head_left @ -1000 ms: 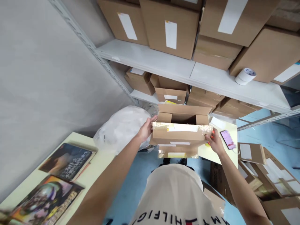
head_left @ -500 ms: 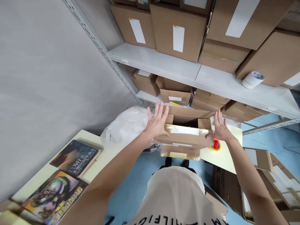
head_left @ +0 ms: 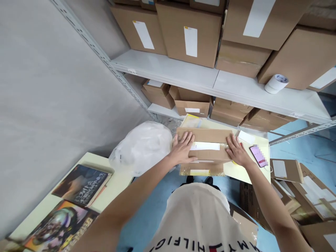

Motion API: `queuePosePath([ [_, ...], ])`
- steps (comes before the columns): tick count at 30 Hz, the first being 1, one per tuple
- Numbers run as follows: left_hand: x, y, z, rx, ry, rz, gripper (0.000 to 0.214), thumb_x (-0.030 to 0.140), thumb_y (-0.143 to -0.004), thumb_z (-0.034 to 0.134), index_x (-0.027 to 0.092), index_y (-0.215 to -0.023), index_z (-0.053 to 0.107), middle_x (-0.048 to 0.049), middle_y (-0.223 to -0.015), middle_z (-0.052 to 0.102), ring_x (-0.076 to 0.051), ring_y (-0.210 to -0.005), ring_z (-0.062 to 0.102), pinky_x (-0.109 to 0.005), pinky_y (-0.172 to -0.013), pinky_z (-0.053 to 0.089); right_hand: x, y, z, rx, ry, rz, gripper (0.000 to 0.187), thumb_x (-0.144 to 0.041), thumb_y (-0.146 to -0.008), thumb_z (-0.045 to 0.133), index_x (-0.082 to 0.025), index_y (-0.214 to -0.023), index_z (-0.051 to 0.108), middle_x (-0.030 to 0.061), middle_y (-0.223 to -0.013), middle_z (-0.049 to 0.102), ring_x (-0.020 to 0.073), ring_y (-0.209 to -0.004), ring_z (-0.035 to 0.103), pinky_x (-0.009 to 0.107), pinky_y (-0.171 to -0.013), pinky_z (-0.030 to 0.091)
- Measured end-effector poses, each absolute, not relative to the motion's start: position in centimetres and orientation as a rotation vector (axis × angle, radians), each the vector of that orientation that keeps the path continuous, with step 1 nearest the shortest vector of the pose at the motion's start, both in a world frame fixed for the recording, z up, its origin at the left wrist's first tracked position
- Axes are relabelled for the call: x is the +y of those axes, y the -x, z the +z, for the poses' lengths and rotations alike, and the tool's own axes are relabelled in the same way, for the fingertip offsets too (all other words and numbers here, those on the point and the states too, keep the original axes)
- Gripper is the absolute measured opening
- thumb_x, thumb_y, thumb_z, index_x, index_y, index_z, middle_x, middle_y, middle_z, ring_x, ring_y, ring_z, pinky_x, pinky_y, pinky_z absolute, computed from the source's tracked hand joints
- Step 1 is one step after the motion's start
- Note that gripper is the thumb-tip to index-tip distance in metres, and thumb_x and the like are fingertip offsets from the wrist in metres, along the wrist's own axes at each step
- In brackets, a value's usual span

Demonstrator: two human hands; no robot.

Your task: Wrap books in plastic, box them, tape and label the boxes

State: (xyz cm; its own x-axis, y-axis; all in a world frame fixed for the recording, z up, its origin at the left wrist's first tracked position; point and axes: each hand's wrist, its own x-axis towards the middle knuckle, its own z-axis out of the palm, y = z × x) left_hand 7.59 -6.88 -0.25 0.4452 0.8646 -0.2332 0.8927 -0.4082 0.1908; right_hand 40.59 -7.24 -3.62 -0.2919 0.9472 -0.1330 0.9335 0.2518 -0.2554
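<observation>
A brown cardboard box [head_left: 207,154] sits at the edge of the pale table in front of me, its top flaps folded down. A white label [head_left: 206,146] lies across its top. My left hand [head_left: 183,147] rests with spread fingers on the box's left end. On the right end, my right hand [head_left: 238,149] lies with its fingers stretched over the flap and the corner. Both palms press on the cardboard without grasping it. Below the box, nearer to me, a taped cardboard piece [head_left: 202,169] with a yellow label shows.
A phone [head_left: 258,155] lies on the table's right side. To the left are a white plastic bag [head_left: 143,147] and a side table with magazines [head_left: 81,183]. Ahead, a metal shelf [head_left: 170,70] carries boxes and a tape roll [head_left: 277,84]. More boxes [head_left: 312,185] are stacked at right.
The box's upright flap and open top are now folded down. Both hands have come down onto the flaps. The phone has come into sight, and the red-and-yellow tape roll is now mostly hidden.
</observation>
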Motion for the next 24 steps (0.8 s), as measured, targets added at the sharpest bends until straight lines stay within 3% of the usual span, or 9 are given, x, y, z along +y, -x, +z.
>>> queuePosePath([
  [3, -6.8, -9.7, -0.2, 1.475, -2.469, -0.123, 0.119, 0.075, -0.072, 0.061, 0.011, -0.16, 0.014, -0.0209, -0.165, 0.008, -0.043, -0.153, 0.006, -0.069, -0.117, -0.003, -7.3, -40.8, -4.3, -2.294, 1.77, 0.558, 0.069, -0.054, -0.097, 0.037, -0.026, -0.159, 0.021, 0.0105, -0.169, 0.002, 0.0383, -0.154, 0.007, 0.065, -0.115, 0.028],
  [6, -6.5, -10.9, 0.4, 1.439, -2.521, -0.092, 0.121, 0.079, -0.071, 0.06, 0.011, -0.16, 0.014, -0.0207, -0.165, 0.01, -0.042, -0.153, 0.009, -0.07, -0.116, -0.004, -7.7, -42.7, -4.9, -2.036, 1.645, 0.587, 0.077, -0.056, -0.095, 0.04, -0.025, -0.16, 0.014, 0.0112, -0.169, 0.0, 0.033, -0.155, 0.008, 0.058, -0.118, 0.026],
  [9, -6.4, -11.3, 0.5, 1.424, -2.52, -0.098, 0.114, 0.075, -0.075, 0.06, 0.013, -0.16, 0.016, -0.0186, -0.165, 0.017, -0.041, -0.152, 0.015, -0.069, -0.117, -0.003, -8.9, -45.2, -6.3, -1.599, 1.734, 0.558, 0.074, -0.054, -0.096, 0.034, -0.018, -0.159, 0.016, 0.0184, -0.164, 0.024, 0.0315, -0.148, 0.033, 0.052, -0.113, 0.037],
  [11, -6.5, -11.4, 0.2, 1.422, -2.503, -0.104, 0.111, 0.072, -0.077, 0.06, 0.013, -0.16, 0.017, -0.018, -0.164, 0.021, -0.04, -0.151, 0.018, -0.067, -0.119, 0.0, -9.7, -46.1, -7.8, -1.357, 1.951, 0.588, 0.068, -0.049, -0.096, 0.033, -0.011, -0.152, 0.031, 0.0236, -0.151, 0.044, 0.0314, -0.133, 0.052, 0.047, -0.104, 0.046],
  [13, -6.6, -11.5, -0.4, 1.431, -2.504, -0.078, 0.11, 0.071, -0.077, 0.061, 0.013, -0.159, 0.017, -0.0186, -0.163, 0.022, -0.038, -0.151, 0.02, -0.064, -0.12, 0.004, -10.3, -46.2, -9.6, -1.302, 2.207, 0.689, 0.057, -0.043, -0.094, 0.04, -0.009, -0.138, 0.049, 0.0242, -0.136, 0.058, 0.0313, -0.119, 0.061, 0.044, -0.099, 0.048],
  [15, -6.8, -11.5, -0.9, 1.433, -2.532, -0.05, 0.107, 0.071, -0.078, 0.06, 0.012, -0.158, 0.021, -0.0195, -0.164, 0.022, -0.037, -0.152, 0.019, -0.061, -0.121, 0.007, -10.3, -45.5, -11.3, -1.373, 2.385, 0.804, 0.046, -0.037, -0.088, 0.051, -0.011, -0.126, 0.058, 0.0227, -0.127, 0.063, 0.0327, -0.118, 0.061, 0.043, -0.099, 0.047],
  [18, -7.1, -11.5, -1.6, 1.433, -2.585, -0.042, 0.101, 0.071, -0.08, 0.057, 0.012, -0.157, 0.027, -0.0201, -0.164, 0.019, -0.036, -0.153, 0.017, -0.058, -0.121, 0.011, -9.6, -43.9, -13.2, -1.39, 2.539, 0.866, 0.043, -0.031, -0.083, 0.059, -0.01, -0.12, 0.06, 0.0233, -0.118, 0.067, 0.0344, -0.126, 0.056, 0.044, -0.105, 0.041],
  [21, -7.2, -11.4, -1.8, 1.402, -2.619, -0.054, 0.101, 0.072, -0.082, 0.053, 0.011, -0.158, 0.023, -0.0198, -0.164, 0.019, -0.034, -0.153, 0.017, -0.056, -0.122, 0.011, -8.5, -42.8, -13.9, -1.355, 2.615, 0.865, 0.037, -0.026, -0.082, 0.057, -0.007, -0.113, 0.062, 0.0235, -0.105, 0.07, 0.0343, -0.126, 0.056, 0.046, -0.11, 0.033],
  [24, -7.2, -11.3, -1.8, 1.37, -2.612, -0.079, 0.108, 0.075, -0.08, 0.052, 0.007, -0.158, 0.02, -0.021, -0.164, 0.019, -0.034, -0.153, 0.017, -0.054, -0.122, 0.01, -7.9, -43.3, -13.2, -1.302, 2.618, 0.805, 0.035, -0.025, -0.081, 0.053, -0.008, -0.108, 0.064, 0.0223, -0.1, 0.07, 0.0349, -0.115, 0.062, 0.046, -0.102, 0.04],
])
